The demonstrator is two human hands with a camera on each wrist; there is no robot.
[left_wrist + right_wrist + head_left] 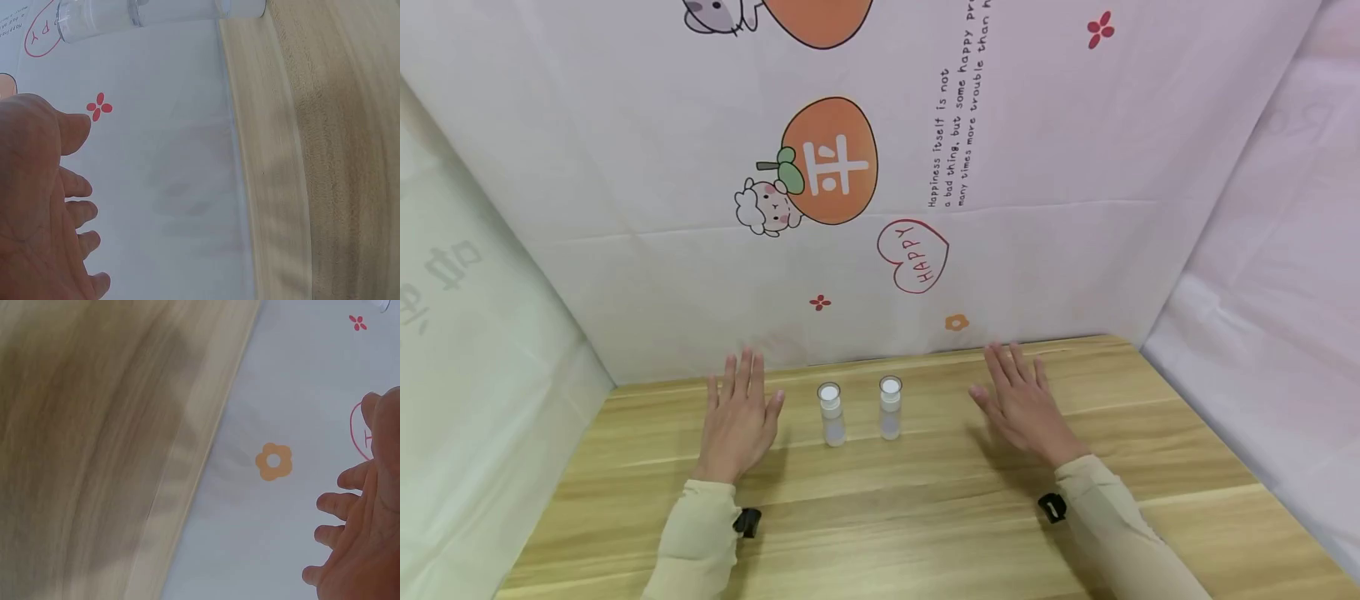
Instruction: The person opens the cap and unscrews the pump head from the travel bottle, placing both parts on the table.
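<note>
Two small clear bottles with white upper parts stand upright, side by side, on the wooden table: the left bottle [832, 421] and the right bottle [890, 412]. To their left is my left hand [739, 422], palm down with straight fingers and thumb spread. My right hand [1020, 408] is to the right of the bottles, fingers likewise straight, holding nothing. Neither hand touches a bottle. In the left wrist view, part of a clear bottle [181, 11] crosses the top edge beyond the left hand [37, 206]. The right wrist view shows the right hand [362, 519] at its right edge.
A white printed cloth [1037, 267] hangs behind the table [880, 517], meeting its back edge. More white cloth hangs as a left wall [482, 358] and a right wall [1247, 333]. A dark clip-like piece sits by each wrist.
</note>
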